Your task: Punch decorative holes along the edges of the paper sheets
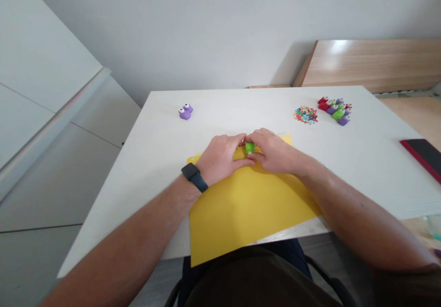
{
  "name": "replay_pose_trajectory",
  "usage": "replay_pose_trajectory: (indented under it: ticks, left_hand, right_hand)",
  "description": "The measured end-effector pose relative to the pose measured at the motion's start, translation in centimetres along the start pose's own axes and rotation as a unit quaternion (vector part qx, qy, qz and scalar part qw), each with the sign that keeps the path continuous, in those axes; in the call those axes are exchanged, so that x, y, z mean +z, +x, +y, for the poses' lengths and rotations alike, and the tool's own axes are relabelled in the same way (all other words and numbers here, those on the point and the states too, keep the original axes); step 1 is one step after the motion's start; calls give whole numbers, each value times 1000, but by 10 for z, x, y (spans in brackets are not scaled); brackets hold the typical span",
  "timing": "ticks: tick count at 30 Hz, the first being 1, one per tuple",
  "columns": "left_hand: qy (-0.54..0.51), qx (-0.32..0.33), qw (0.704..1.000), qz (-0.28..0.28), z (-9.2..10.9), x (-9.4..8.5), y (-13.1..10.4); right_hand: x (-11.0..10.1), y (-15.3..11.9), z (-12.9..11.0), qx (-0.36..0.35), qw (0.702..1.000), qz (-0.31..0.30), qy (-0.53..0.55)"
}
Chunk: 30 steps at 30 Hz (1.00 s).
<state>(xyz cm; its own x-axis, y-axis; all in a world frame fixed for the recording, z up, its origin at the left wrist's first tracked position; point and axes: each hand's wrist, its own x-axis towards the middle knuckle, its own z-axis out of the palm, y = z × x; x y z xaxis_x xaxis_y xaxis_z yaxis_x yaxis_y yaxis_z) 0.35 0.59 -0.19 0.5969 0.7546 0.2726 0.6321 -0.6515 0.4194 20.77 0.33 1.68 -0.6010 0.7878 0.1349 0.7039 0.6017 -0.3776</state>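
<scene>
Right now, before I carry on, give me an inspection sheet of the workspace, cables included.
Surface: white table; a yellow sheet lies on it, overhanging the near edge.
Job's things: small green piece between the hands, near the sheet's far edge.
Clutter: purple eyed pieces far left; colorful scraps and a mixed cluster of eyed pieces far right; dark flat item with a red edge at the right side.
Hands: right hand pinches the green piece; left hand is close beside it, its grip unclear. Watch on the left wrist.
Cables: nothing seen.
Surroundings: pale wall behind, white cabinet left, wooden panel right.
</scene>
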Motion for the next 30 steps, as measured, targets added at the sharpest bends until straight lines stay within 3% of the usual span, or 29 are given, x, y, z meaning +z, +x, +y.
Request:
replay_pose_trajectory:
  ticks: [7,30]
  left_hand:
    - [20,-31,999,8,-11,2,-5]
    - [24,-29,999,17,-11,-4,-8]
  right_hand:
    - [-5,-3,6,15,1000,14,-1]
    - [-8,-5,7,43,999,0,-9]
